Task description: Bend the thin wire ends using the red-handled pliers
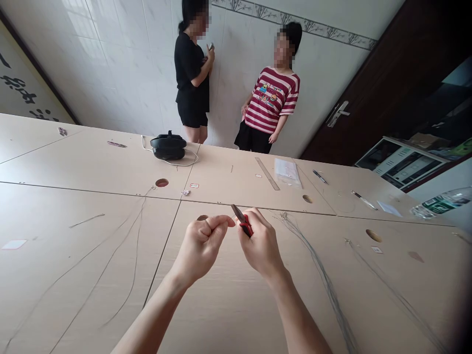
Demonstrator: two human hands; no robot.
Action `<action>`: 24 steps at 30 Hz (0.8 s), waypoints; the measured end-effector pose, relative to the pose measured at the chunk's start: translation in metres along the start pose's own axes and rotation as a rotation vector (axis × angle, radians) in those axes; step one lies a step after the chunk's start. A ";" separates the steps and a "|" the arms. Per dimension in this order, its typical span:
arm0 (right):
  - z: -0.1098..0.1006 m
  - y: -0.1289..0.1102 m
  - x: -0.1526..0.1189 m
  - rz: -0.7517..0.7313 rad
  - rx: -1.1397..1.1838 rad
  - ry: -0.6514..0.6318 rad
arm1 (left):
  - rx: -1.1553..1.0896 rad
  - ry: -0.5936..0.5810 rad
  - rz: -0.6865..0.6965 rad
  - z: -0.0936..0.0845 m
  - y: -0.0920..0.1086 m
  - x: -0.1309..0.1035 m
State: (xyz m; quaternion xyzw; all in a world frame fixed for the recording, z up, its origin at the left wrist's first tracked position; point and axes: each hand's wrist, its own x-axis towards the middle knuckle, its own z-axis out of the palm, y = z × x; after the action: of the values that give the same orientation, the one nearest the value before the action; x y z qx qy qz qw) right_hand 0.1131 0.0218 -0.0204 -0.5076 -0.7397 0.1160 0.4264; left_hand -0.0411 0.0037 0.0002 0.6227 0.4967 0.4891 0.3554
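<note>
My right hand [260, 241] is closed around pliers [240, 214] with red handles and dark jaws that point up and to the left. Close beside it, my left hand [201, 246] is pinched, thumb against fingers. Whatever sits in that pinch is too thin to make out. The fingertips of both hands almost meet by the plier jaws, above the table [221, 305]. Right of my right hand lies a bundle of thin grey wires [317, 260]. A few loose wires [106, 270] spread over the table at the left.
A black case [168, 146] with a white cable, a steel ruler [267, 173], a plastic packet [287, 173] and pens [364, 200] lie farther back. A water bottle [442, 202] lies at right, near more wires [394, 292]. Two people stand beyond the table.
</note>
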 end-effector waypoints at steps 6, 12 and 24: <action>0.000 0.001 0.001 0.001 -0.009 -0.008 | 0.007 -0.010 -0.017 0.000 0.002 0.000; 0.001 0.003 0.002 0.013 0.003 -0.017 | 0.021 -0.013 -0.021 0.001 0.000 0.001; -0.005 -0.006 0.000 -0.059 -0.025 0.035 | -0.090 -0.088 -0.180 -0.006 0.007 0.000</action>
State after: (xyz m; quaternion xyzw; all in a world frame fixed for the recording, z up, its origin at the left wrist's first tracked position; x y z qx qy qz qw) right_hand 0.1126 0.0177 -0.0140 -0.4928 -0.7481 0.0849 0.4362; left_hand -0.0453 0.0017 0.0086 0.5798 0.5119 0.4493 0.4470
